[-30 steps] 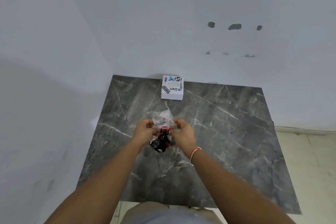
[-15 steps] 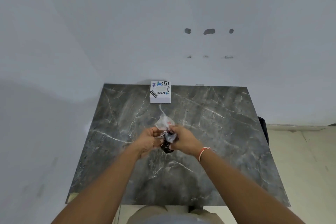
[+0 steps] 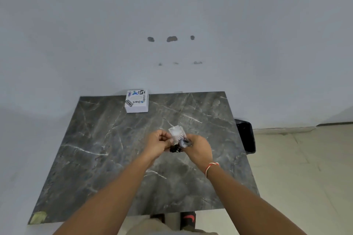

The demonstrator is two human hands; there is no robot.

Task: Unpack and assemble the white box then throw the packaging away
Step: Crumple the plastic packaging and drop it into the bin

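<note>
Hands meet at centre frame, raised over the dark grey marble table (image 3: 107,150). Left hand (image 3: 159,144) is curled, thumb and fingers pinching the left edge of a small clear plastic bag (image 3: 177,133); right hand (image 3: 199,148) is closed on the bag's right side, where the plastic is bunched and grey. Bag top sticks up between the two hands — crumpled, with some print on it, too small to read. Small black part (image 3: 175,149) hangs at the bag's lower end, just below the fingers; can't tell what it is, nor whether it sits inside the plastic or beside it. Red-and-white thread band (image 3: 210,167) on the right wrist. White box (image 3: 137,101) sits at the table's far edge, upper centre-left of the frame, against the wall (image 3: 172,5) — well apart from the hands, lid printed with coloured logos and the word "Dart". Black bin (image 3: 246,135) stands on the floor just beside the table's right edge, mid-right of frame. Yellowish patch (image 3: 38,217) at the table's near-left corner. Wall shows a row of three dark chipped spots (image 3: 172,38) above centre.
</note>
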